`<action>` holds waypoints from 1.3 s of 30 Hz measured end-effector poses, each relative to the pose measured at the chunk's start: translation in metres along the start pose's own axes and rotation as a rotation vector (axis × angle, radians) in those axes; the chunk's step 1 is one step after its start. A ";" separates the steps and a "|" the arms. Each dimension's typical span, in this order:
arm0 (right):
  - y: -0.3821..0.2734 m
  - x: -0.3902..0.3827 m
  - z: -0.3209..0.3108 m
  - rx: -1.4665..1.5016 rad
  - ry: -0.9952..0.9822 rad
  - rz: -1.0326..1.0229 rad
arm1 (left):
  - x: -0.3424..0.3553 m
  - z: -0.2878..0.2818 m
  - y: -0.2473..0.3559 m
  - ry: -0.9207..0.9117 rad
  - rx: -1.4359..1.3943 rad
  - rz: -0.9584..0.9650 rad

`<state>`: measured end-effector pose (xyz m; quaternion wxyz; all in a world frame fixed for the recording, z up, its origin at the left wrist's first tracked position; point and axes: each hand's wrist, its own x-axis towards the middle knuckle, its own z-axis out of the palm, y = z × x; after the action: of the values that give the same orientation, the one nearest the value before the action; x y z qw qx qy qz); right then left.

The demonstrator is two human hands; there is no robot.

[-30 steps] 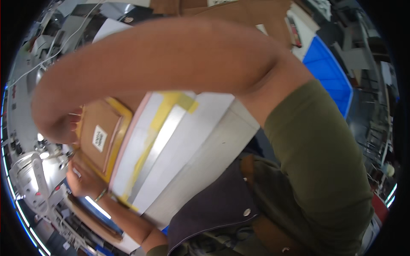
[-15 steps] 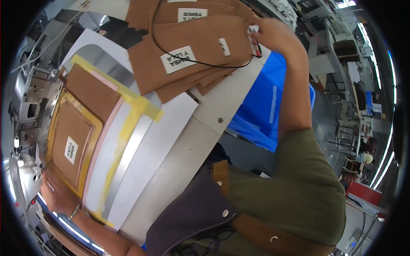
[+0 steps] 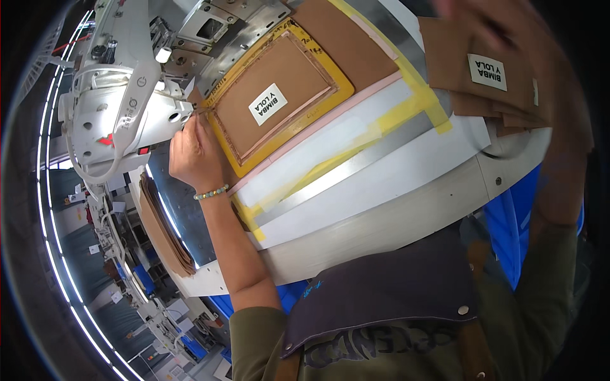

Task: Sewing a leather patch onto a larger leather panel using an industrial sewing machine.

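My left hand (image 3: 196,149) is closed at the lower left edge of a yellow template frame (image 3: 342,95), beside the white sewing machine head (image 3: 147,114); what its fingertips hold is hidden. The frame surrounds a brown fabric panel (image 3: 254,73) bearing a white printed label (image 3: 267,104). Another brown piece (image 3: 361,51) lies behind it on a board edged with pink and yellow tape (image 3: 419,101). My right hand (image 3: 476,19) is smeared by motion at the top right, above a stack of labelled brown pieces (image 3: 445,57); its fingers cannot be made out.
Metal clamp plates (image 3: 216,22) flank the machine. Brown sheets (image 3: 162,225) stand on the left beside a dark glossy panel (image 3: 184,209). Blue bins (image 3: 508,235) are below the worktable's edge (image 3: 394,222). Rows of machines and strip lights fill the far left.
The view has swung toward the machine. My right arm went from across the frame over to the brown stack on the right, then up. My left hand stays by the frame.
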<state>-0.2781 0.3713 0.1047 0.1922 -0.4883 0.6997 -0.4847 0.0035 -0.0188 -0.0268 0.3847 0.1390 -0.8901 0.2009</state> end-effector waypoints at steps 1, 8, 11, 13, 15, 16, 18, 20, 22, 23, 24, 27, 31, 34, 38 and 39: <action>-0.005 0.033 0.038 0.007 -0.121 0.006 | 0.000 0.001 0.000 0.003 -0.010 0.030; 0.053 0.174 0.246 -0.525 -0.063 -0.590 | -0.003 0.000 -0.001 -0.024 0.028 0.011; 0.075 0.184 0.268 -0.468 0.073 -0.768 | -0.002 0.001 -0.001 -0.023 0.017 -0.014; 0.084 0.182 0.275 -0.457 0.063 -0.696 | -0.002 0.001 -0.001 -0.019 0.010 -0.011; 0.088 0.182 0.280 -0.435 0.124 -0.749 | -0.002 0.001 0.000 -0.009 0.001 -0.008; 0.089 0.183 0.282 -0.415 0.193 -0.794 | -0.002 0.002 0.000 0.002 0.000 -0.027; 0.089 0.185 0.286 -0.448 0.135 -0.750 | -0.002 -0.001 0.002 -0.013 0.003 -0.003; 0.088 0.188 0.287 -0.458 0.127 -0.727 | -0.002 -0.002 0.002 -0.038 0.021 -0.001; 0.087 0.190 0.286 -0.465 0.135 -0.746 | -0.002 -0.001 0.001 -0.024 0.051 -0.011; 0.087 0.191 0.285 -0.461 0.141 -0.742 | -0.002 0.000 0.000 -0.023 0.044 0.013; 0.086 0.190 0.285 -0.474 0.138 -0.744 | -0.002 0.001 -0.001 0.006 0.023 0.029; 0.085 0.188 0.284 -0.506 0.147 -0.750 | -0.004 0.000 -0.001 0.012 0.023 0.037; 0.084 0.187 0.283 -0.530 0.121 -0.729 | -0.005 0.000 0.001 -0.009 0.042 -0.005; 0.083 0.187 0.283 -0.530 0.119 -0.751 | -0.004 0.000 0.002 -0.004 0.037 0.005; 0.083 0.185 0.284 -0.500 0.167 -0.780 | -0.003 -0.001 0.004 -0.009 0.026 0.018; 0.083 0.185 0.284 -0.518 0.175 -0.782 | -0.003 -0.001 0.004 -0.014 0.038 0.016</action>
<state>-0.1915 0.0748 -0.0586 -0.1925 -0.7042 0.5749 -0.3695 0.0047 -0.0143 -0.0289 0.3743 0.1406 -0.8898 0.2200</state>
